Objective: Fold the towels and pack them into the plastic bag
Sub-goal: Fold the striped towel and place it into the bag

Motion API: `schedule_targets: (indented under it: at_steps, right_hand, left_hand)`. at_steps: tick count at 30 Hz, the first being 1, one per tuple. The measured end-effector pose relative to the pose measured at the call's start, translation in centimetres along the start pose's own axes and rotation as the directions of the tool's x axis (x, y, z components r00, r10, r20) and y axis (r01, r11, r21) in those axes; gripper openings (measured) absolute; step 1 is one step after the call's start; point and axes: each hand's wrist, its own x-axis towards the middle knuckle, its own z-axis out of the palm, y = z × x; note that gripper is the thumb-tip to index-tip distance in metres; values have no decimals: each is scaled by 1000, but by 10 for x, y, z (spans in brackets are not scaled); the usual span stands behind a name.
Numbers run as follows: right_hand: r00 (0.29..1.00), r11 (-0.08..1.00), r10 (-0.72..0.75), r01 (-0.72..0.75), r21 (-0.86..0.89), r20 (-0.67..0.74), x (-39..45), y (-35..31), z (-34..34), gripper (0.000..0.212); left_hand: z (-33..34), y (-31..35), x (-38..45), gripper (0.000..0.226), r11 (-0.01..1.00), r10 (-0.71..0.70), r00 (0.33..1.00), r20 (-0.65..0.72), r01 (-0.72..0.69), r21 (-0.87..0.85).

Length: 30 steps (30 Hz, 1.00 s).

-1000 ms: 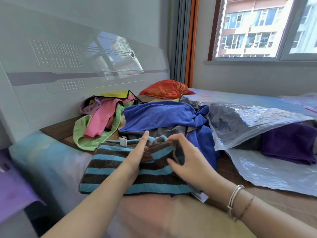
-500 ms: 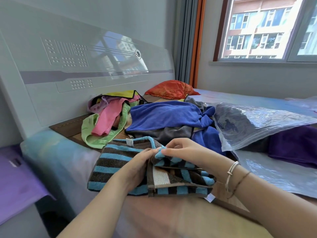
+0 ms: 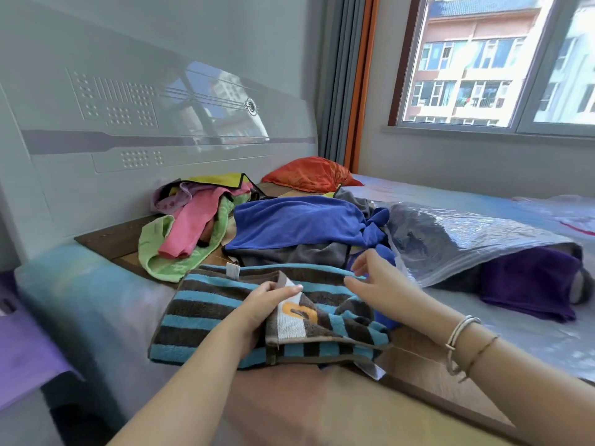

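A brown and blue striped towel (image 3: 206, 304) lies partly folded on the bed's near edge. My left hand (image 3: 257, 312) pinches a folded flap of it that shows a white and orange patch. My right hand (image 3: 376, 281) hovers over the towel's far right edge with fingers loosely spread, holding nothing. Behind lie a blue towel (image 3: 299, 220), a grey one under it, and a heap of pink, green and yellow towels (image 3: 193, 220). A clear plastic bag (image 3: 457, 236) lies to the right with a purple towel (image 3: 531, 281) in its mouth.
A white headboard (image 3: 128, 123) runs along the left. An orange cushion (image 3: 306, 173) sits at the back near the curtain. More clear plastic (image 3: 521, 333) covers the mattress at the right. A purple surface (image 3: 22, 349) lies low on the left.
The right hand has let go of the folded flap and moved up to the towel's far edge. The left hand now holds the flap, turned over to show a white and orange patch.
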Motion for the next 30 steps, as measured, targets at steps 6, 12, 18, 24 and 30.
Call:
schedule_targets:
  at_steps: [6,12,18,24,30]
  right_hand:
    - [931,923,364,-358,138,-21,-3,22,22,47]
    - [797,600,491,-602,527,352,-30,22,22,28]
    - [695,66,242,-708,703,677,-49,39,10,22]
    - [761,260,208,-649,715,614,-54,42,14,19]
    - [767,430,225,-631,646,601,-64,41,2,20]
  left_hand:
    - [1,1,-1,16,1000,-8,998,-67,9,8]
    - [-1,0,3,8,1000,-16,992,-127,17,6]
    - [-1,-1,5,7,997,13,983,-182,2,82]
    - [-1,0,3,8,997,1,988,-156,11,77]
    - [3,-1,2,15,995,21,985,-174,-5,96]
